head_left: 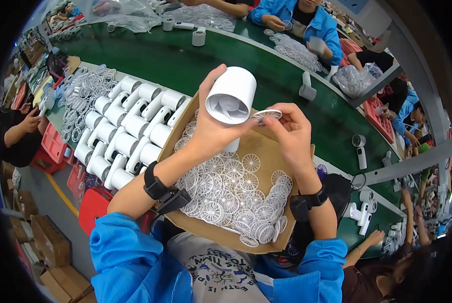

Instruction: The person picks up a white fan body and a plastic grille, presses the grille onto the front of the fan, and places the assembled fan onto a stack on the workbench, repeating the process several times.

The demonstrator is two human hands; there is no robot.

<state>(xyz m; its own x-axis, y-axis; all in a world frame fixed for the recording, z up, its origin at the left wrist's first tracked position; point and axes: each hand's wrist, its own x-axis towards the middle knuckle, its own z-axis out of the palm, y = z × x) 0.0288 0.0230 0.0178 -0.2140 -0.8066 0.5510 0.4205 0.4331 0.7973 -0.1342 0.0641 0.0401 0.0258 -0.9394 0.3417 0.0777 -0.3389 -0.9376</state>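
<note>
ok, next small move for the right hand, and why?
Probably bring the round white spoked grille over the open white cylindrical fan housing: the right hand pinches the grille beside the housing's uncovered end, blades showing, while the left hand holds the housing.

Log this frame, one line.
left hand: holds white fan | right hand: pinches spoked grille beside fan's open end | below: cardboard box, loose grilles

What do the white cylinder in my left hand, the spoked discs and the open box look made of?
White cylinder: probably plastic, satin to glossy; smooth, softly shining wall.
Spoked discs: likely plastic, finish unclear; fine, uniform spokes suggest moulding.
Open box: apparently matte cardboard, from its dull brown surface.
</note>
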